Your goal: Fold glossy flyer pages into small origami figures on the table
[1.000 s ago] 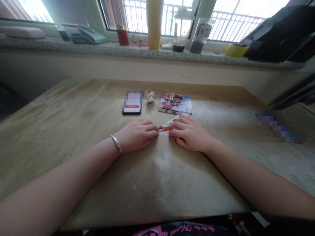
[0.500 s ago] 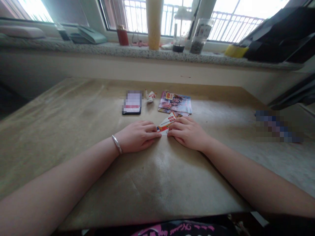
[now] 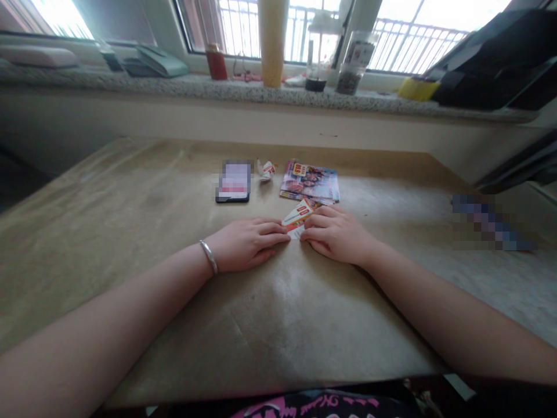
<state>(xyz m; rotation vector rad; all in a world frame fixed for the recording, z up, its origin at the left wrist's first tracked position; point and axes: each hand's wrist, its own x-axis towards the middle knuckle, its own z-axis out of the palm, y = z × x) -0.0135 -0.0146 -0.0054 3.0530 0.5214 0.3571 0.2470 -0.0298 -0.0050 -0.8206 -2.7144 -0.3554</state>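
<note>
A folded piece of printed paper [image 3: 297, 218], white with orange and red print, lies flat on the table between my hands. My left hand [image 3: 248, 242], wearing a silver bangle [image 3: 209, 257], stretches its fingers flat, and their tips rest on the paper's left edge. Curled over the paper's right part, my right hand [image 3: 339, 235] holds it against the table; its fingers hide that part. Just beyond the paper is a stack of colourful printed leaflets [image 3: 310, 183]. A crumpled white and red paper [image 3: 266, 170] sits to the left of the stack.
A phone [image 3: 234, 181] lies on the table [image 3: 174, 348] at the back left. Something blurred out [image 3: 491, 222] is at the far right. Several jars and other things stand on the stone windowsill [image 3: 165, 87] behind the table.
My left fingertips have slid slightly right along the paper. My right hand has shifted a little to the right, so more of the paper shows between my hands.
</note>
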